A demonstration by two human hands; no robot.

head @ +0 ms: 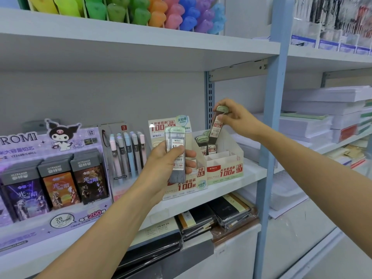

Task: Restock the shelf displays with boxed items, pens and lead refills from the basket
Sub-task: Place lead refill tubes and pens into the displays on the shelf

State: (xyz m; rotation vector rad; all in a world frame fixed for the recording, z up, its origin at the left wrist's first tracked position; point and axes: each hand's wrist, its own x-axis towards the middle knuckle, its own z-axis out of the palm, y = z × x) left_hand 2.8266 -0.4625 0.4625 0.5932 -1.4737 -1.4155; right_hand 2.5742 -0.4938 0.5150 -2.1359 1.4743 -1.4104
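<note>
On the white shelf (231,184) stands the 0.7 display box (225,168) — directly above its rear compartment the right hand (237,117) pinches one tilted lead refill case (218,122), while just left of the box the left hand (167,166) clamps a small upright stack of refill cases (175,156).

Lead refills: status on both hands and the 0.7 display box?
Left hand grips a stack of lead refill cases. Right hand lowers one lead refill case into the 0.7 display box. Rear slots filled, front ones empty; nothing blocking.
</note>
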